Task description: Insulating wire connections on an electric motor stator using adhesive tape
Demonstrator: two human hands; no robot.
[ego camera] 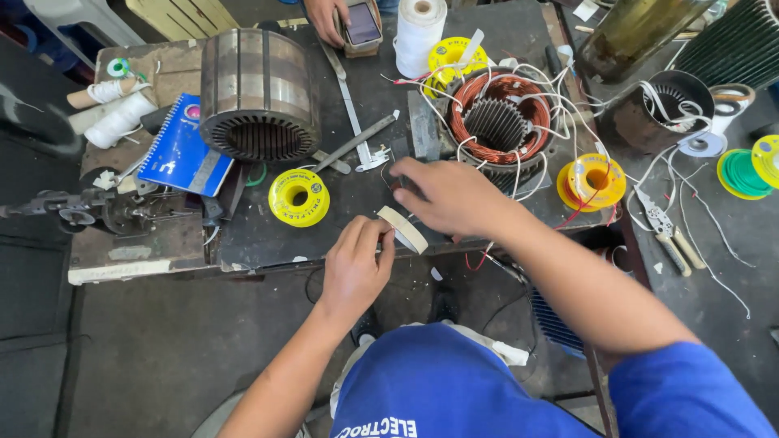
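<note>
Tape roll: your cream-white tape roll [403, 229] was a thin, flat ring seen almost edge-on, tilted, held above the front edge of the tabletop [260, 235].
Left hand: your left hand [355, 268] had its fingertips pinched together on the roll's lower left rim.
Right hand: your right hand [450, 195] lay just beside the roll's upper end, fingers curled; you could not tell whether it gripped anything.
Yellow spools: you had three in view, one yellow spool [299, 197] left of your hands, one [596, 182] on the right with red wire, one [451, 55] at the back.
Stators: two, a bare stator core [260, 93] and a wound stator [497, 122] with copper coils and white leads.
Other person: one hand [326, 19] at the far edge held a phone [362, 23].
</note>
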